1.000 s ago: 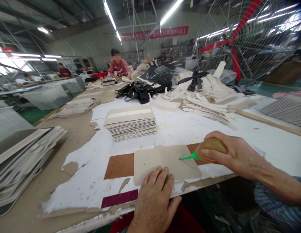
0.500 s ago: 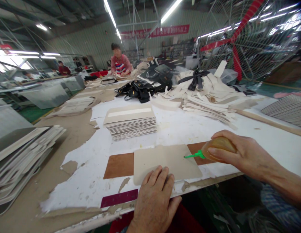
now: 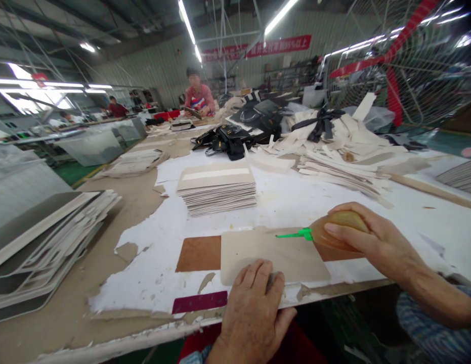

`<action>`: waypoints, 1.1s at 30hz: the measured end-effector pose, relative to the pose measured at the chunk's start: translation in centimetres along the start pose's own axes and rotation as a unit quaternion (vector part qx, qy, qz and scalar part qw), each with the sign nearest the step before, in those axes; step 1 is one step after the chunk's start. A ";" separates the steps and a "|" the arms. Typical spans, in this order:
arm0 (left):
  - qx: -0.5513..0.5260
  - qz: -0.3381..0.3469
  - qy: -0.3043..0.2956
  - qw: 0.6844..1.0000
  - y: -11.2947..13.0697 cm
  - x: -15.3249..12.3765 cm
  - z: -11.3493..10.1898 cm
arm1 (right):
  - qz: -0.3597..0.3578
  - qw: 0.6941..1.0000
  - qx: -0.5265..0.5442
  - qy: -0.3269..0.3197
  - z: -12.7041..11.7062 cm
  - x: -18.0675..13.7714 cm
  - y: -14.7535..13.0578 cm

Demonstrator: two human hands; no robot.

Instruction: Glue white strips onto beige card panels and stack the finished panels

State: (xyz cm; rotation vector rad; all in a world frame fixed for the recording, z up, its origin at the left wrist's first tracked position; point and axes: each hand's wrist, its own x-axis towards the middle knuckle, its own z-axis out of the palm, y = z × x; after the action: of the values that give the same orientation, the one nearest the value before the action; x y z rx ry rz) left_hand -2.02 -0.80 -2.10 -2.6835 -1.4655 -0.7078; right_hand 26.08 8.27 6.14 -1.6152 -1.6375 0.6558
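Note:
A beige panel (image 3: 296, 263) with rounded corners lies near the table's front edge, over a brown strip whose left end (image 3: 199, 254) and right end show on both sides. My left hand (image 3: 254, 308) rests flat on the panel's near edge, fingers stretched out. In my right hand (image 3: 375, 237) is an amber glue bottle (image 3: 343, 225), gripped round its body and tilted nearly level. Its thin green nozzle (image 3: 296, 234) points left over the panel's far part; whether the tip touches cannot be told. A dark red strip (image 3: 199, 302) lies left of my left hand.
A stack of beige panels (image 3: 218, 189) stands behind the work. Black straps and parts (image 3: 229, 141) and loose pale strips (image 3: 345, 167) are piled farther back. More stacked panels (image 3: 49, 242) lie at left. Another person (image 3: 198, 96) works across the table; a large fan (image 3: 390, 60) is at right.
The green nozzle has moved left across the panel. My left hand stays on the panel's near edge. The whole view has shifted slightly, and the person opposite now holds up a dark flat piece.

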 end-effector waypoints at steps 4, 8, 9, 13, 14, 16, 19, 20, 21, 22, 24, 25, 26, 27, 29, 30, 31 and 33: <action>-0.009 -0.008 -0.005 1.000 0.4 0.3 -0.6 | -0.020 0.999 0.001 -0.047 2.2 0.6 -1.2; 0.000 0.002 -0.011 1.000 0.5 0.5 -1.1 | -0.056 0.994 -0.012 -0.090 4.5 1.4 -2.5; 0.004 0.004 -0.011 1.000 0.5 0.5 -1.2 | -0.067 0.993 -0.013 -0.096 5.0 1.5 -2.8; 0.007 0.012 -0.009 1.000 0.5 0.4 -0.9 | -0.091 0.992 -0.009 -0.090 6.7 1.9 -3.2; 0.006 0.012 -0.009 1.000 0.5 0.4 -0.8 | -0.092 0.991 -0.008 -0.092 7.0 1.9 -3.2; 0.003 0.012 -0.014 1.000 0.5 0.4 -0.7 | -0.096 0.990 -0.010 -0.106 7.4 1.9 -3.1; 0.002 0.011 -0.019 1.000 0.5 0.4 -0.7 | -0.107 0.988 -0.019 -0.112 7.4 1.9 -3.3; 0.001 0.012 -0.021 1.000 0.5 0.4 -0.7 | -0.111 0.987 -0.023 -0.117 7.3 1.9 -3.4; 0.000 0.011 -0.022 1.000 0.5 0.4 -0.7 | -0.115 0.985 -0.027 -0.123 7.2 1.9 -3.5; -0.001 0.011 -0.024 1.000 0.5 0.4 -0.8 | -0.118 0.984 -0.031 -0.129 7.2 1.8 -3.7; -0.001 0.011 -0.025 1.000 0.5 0.4 -0.8 | -0.123 0.981 -0.035 -0.145 7.1 1.7 -4.1; 0.001 0.011 -0.025 1.000 0.5 0.4 -0.9 | -0.125 0.980 -0.035 -0.150 7.2 1.6 -4.2; 0.003 0.011 -0.023 1.000 0.5 0.4 -0.9 | -0.129 0.979 -0.036 -0.155 7.3 1.5 -4.4; 0.004 0.011 -0.022 1.000 0.5 0.4 -0.9 | -0.135 0.977 -0.036 -0.159 7.5 1.4 -4.6; 0.007 0.010 -0.018 1.000 0.5 0.5 -0.9 | -0.150 0.975 -0.040 -0.162 7.9 1.3 -5.1; 0.008 0.009 -0.016 1.000 0.5 0.5 -0.9 | -0.158 0.974 -0.044 -0.158 8.1 1.2 -5.4; 0.009 0.008 -0.013 1.000 0.5 0.5 -0.9 | -0.163 0.974 -0.050 -0.152 8.3 1.2 -5.6; 0.011 0.008 -0.010 1.000 0.6 0.4 -0.8 | -0.164 0.976 -0.067 -0.129 8.4 1.2 -6.3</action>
State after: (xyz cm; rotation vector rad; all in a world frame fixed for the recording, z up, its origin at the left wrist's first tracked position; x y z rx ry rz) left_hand -1.67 -0.92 -1.12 -2.6906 -1.4472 -0.6607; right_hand 15.67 10.12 6.18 -1.3452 -2.1195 0.6112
